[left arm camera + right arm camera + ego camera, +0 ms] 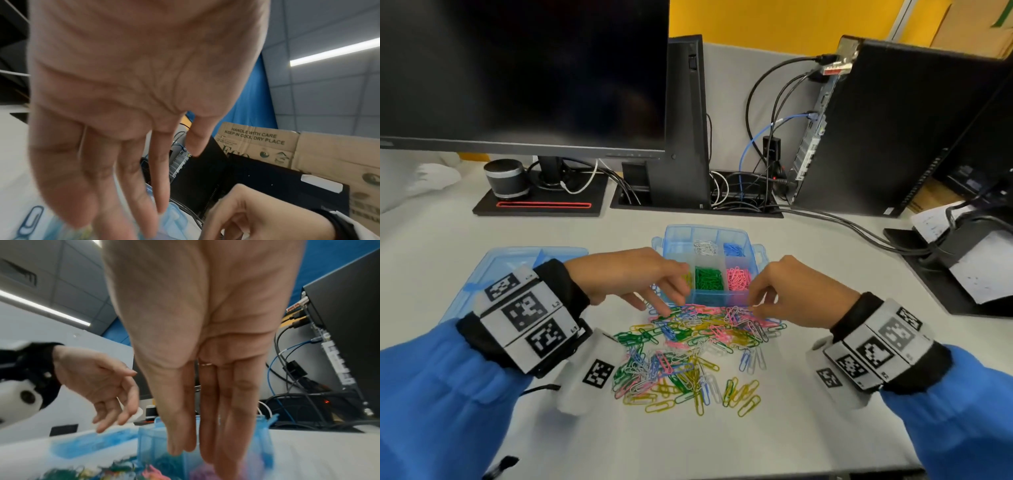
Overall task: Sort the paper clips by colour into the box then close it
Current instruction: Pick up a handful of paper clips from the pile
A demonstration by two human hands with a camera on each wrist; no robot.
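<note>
Clips (688, 346) under both hands; box (709, 267) beyond

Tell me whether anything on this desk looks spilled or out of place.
A heap of mixed-colour paper clips lies loose on the desk in front of the open compartment box. The box lid lies detached to its left. Nothing looks damaged.

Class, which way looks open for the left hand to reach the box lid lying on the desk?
Probably yes, by drawing back to its own side. The left hand hovers over the paper clips, holding nothing, and the lid lies flat beside that wrist with nothing on top of it.
</note>
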